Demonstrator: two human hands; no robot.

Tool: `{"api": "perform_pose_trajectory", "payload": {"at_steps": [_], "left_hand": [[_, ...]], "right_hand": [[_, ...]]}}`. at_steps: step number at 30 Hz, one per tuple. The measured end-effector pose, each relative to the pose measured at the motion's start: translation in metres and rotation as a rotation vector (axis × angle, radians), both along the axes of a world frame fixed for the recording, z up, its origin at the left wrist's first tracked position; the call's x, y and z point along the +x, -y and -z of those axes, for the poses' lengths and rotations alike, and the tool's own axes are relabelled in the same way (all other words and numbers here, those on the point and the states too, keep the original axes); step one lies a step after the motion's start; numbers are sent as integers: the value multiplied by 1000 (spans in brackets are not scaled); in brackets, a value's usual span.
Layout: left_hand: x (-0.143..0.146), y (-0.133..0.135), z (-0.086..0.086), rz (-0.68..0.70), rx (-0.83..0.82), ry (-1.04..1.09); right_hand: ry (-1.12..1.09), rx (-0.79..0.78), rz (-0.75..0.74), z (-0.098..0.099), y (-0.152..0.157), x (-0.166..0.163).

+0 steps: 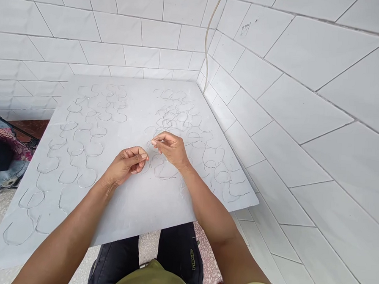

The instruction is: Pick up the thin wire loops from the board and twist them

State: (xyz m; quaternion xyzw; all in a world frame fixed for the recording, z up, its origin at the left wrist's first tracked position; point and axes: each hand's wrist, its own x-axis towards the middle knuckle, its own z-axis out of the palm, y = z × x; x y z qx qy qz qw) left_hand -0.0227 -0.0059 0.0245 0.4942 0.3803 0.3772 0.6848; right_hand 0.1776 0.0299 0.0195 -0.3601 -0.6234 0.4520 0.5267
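A pale grey board (135, 207) rests over my knees, covered with thin bent wire loops. My left hand (126, 164) hovers over the board's middle, thumb and fingers pinched on a thin wire. My right hand (170, 148) is just to its right, fingertips pinched on the same fine wire piece (150, 152), which barely shows between the hands. A patch of several wire loops (88, 128) lies on the left half of the board. Another patch of wire loops (196, 142) lies on the right half, partly hidden behind my right hand.
White tiled walls (293, 105) close in behind and to the right of the board. A thin cord (208, 41) hangs down the corner. Folded clothes and a dark bag (2, 157) lie on the floor at the left. My dark trousers (174, 255) show under the board's near edge.
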Motion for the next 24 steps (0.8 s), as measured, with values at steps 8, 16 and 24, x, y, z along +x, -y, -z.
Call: {"api": "perform_pose_trajectory", "payload": {"at_steps": [8,16,24], "left_hand": [[8,5,2,-7,-2,15],[12,8,-1,-8,-27,28],[6,5,0,-49,-71,69]], "right_hand": [[97,133,125,7,2,-8],[95,169,98,14,0,-9],[45,145,82,12,-2,-7]]}}
